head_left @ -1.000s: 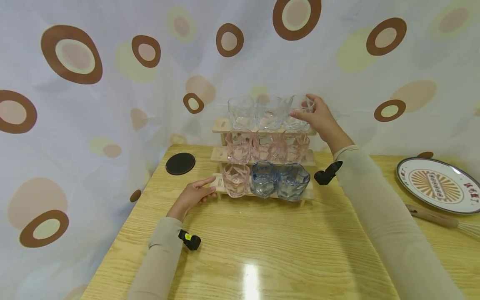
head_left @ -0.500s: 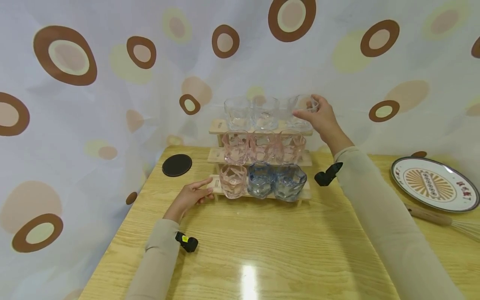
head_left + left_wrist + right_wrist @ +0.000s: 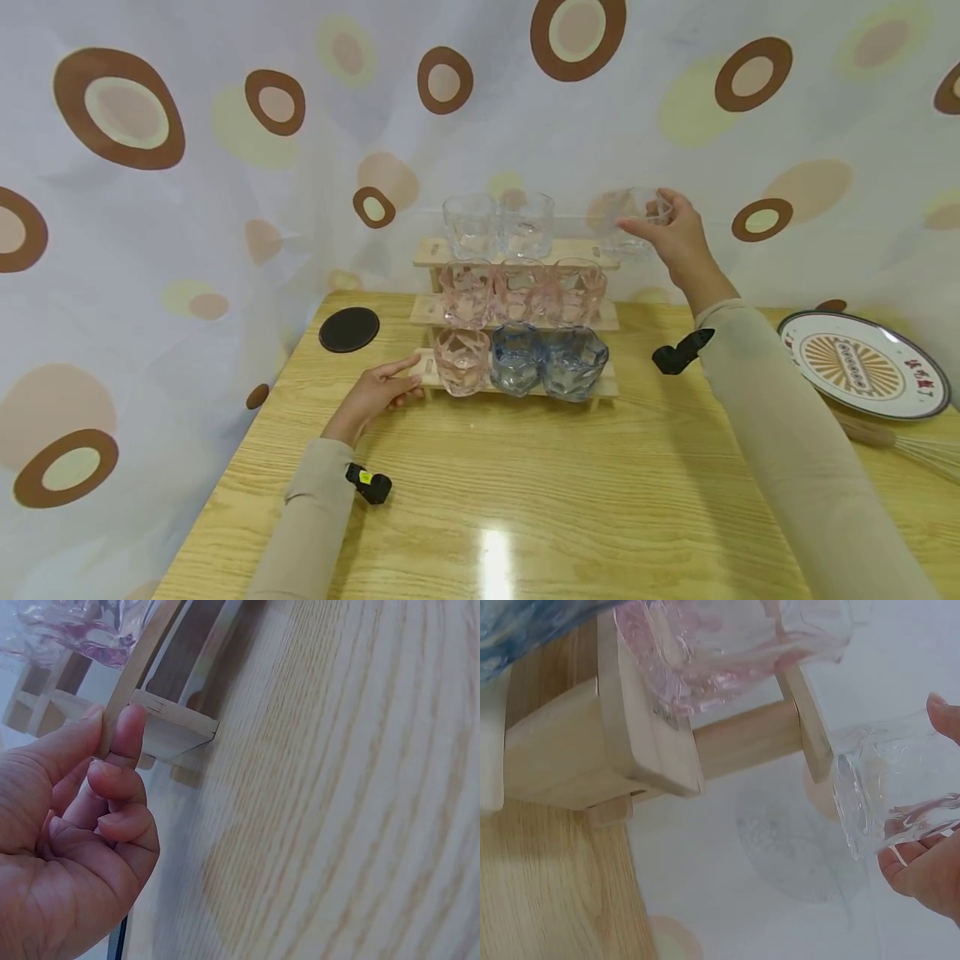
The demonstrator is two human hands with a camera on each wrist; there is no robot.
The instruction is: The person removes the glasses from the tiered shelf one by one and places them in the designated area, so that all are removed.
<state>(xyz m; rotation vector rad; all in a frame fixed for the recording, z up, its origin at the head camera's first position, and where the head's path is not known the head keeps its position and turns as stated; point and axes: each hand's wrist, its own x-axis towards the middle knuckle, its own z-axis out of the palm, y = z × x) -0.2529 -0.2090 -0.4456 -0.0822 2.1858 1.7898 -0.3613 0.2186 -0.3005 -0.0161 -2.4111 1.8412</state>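
My right hand [image 3: 678, 242] grips a clear glass [image 3: 632, 218] near its rim, out beyond the right end of the top shelf. In the right wrist view the glass [image 3: 885, 787] shows its base just off the shelf end. With thumb and forefinger, my left hand [image 3: 90, 802] pinches the left end of the bottom shelf of a three-tier wooden rack [image 3: 425, 367]. Two clear glasses [image 3: 470, 227] stand on the top tier. Pink glasses [image 3: 522, 292] fill the middle one. At the bottom are a pink glass [image 3: 462, 362] and two blue glasses [image 3: 516, 358].
A black round coaster [image 3: 349, 329] lies on the wooden table [image 3: 450, 483] left of the rack. On the right are a printed plate [image 3: 862, 367] and a whisk with a wooden handle [image 3: 870, 433]. A patterned curtain [image 3: 300, 192] hangs close behind the rack.
My right hand has carried the clear glass rightward, from its spot on the top shelf to past the shelf's end. My left hand keeps its pinch on the rack. The head view shifts slightly.
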